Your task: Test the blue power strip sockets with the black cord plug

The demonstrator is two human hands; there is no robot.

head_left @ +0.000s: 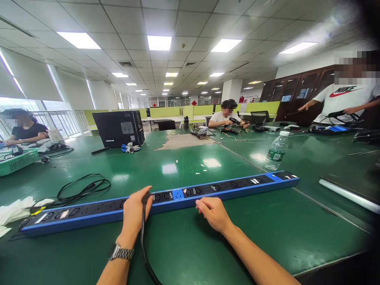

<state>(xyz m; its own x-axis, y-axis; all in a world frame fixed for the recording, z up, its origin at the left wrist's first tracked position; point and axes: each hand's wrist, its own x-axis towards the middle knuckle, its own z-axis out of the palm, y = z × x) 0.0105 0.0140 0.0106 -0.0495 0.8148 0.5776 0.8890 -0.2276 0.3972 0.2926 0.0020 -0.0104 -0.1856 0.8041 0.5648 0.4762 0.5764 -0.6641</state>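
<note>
A long blue power strip [225, 188] with black sockets lies across the green table [192, 237] in front of me. My left hand [135, 213], with a metal watch on the wrist, is closed on a black plug at a socket near the strip's middle; its black cable [144, 245] runs down toward me. My right hand [212, 211] rests with curled fingers against the strip's near edge, and nothing shows in it.
A coiled black cable [81, 190] and white cloths [14, 211] lie at the left. A water bottle [276, 150] stands behind the strip, a computer case [118, 127] farther back, a green basket [18, 161] far left. Three people work at the far tables.
</note>
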